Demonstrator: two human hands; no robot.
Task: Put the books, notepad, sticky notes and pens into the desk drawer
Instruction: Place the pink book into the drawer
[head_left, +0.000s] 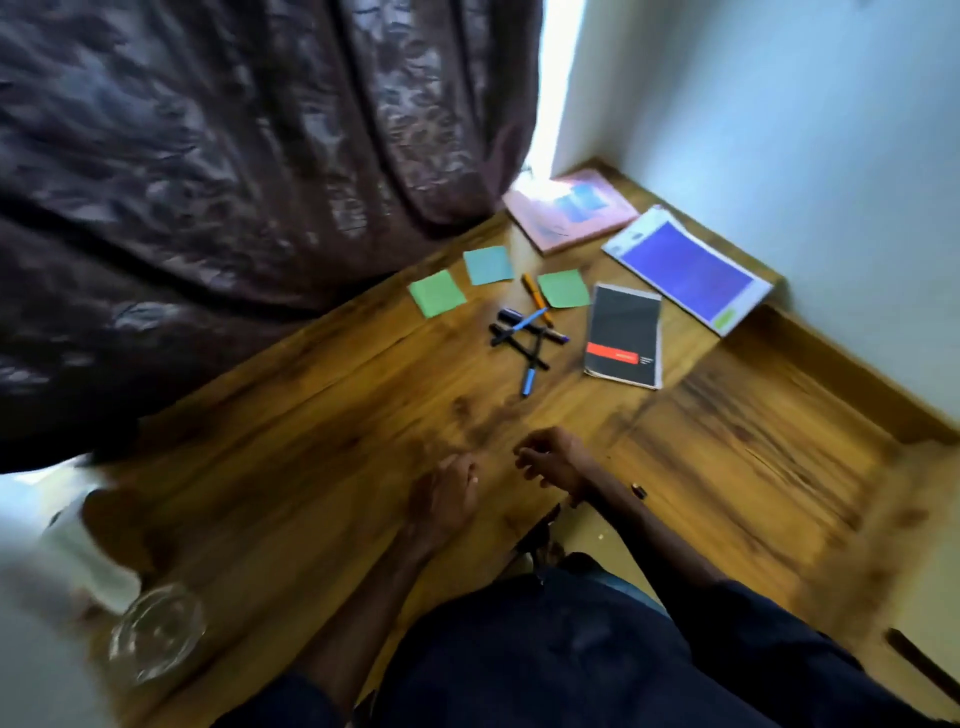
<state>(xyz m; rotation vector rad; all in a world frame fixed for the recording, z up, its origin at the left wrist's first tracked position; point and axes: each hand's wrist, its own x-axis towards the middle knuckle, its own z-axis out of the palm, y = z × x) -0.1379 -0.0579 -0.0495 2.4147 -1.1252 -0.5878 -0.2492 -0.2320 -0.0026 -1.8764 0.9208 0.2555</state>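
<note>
Head view, opening step: nothing is gathered yet and no drawer is seen open. Nearest you, a clear glass (156, 631) stands at the near left of the table (311, 467). At the table's near edge your left hand (447, 488) lies low over the wood, fingers extended and released, holding nothing. Your right hand (550, 462) sits just beside it to the right, fingers loosely curled and, so far as the blur allows, also empty. A small dark object (639, 491) shows near your right forearm; what it is cannot be told. At mid-table the pens (524, 338) lie in a crossed heap, black and blue, with an orange one at the far end. The notepad (623, 335), black with a red band, lies flat just right of them. Beyond the pens, three sticky notes (488, 265), two green and one teal, sit in a loose row, apart from one another. Farthest, the pink book (569, 210) lies in the far corner beside the curtain (208, 208), with the purple-and-white book (685, 270) to its right along the wall (779, 130). Every task item therefore rests on the table top; the drawer is out of view. The next move probably calls for opening that drawer first, then a forward reach: a gathering grip for the heaped pens, and an edge lift for the flat notes.
</note>
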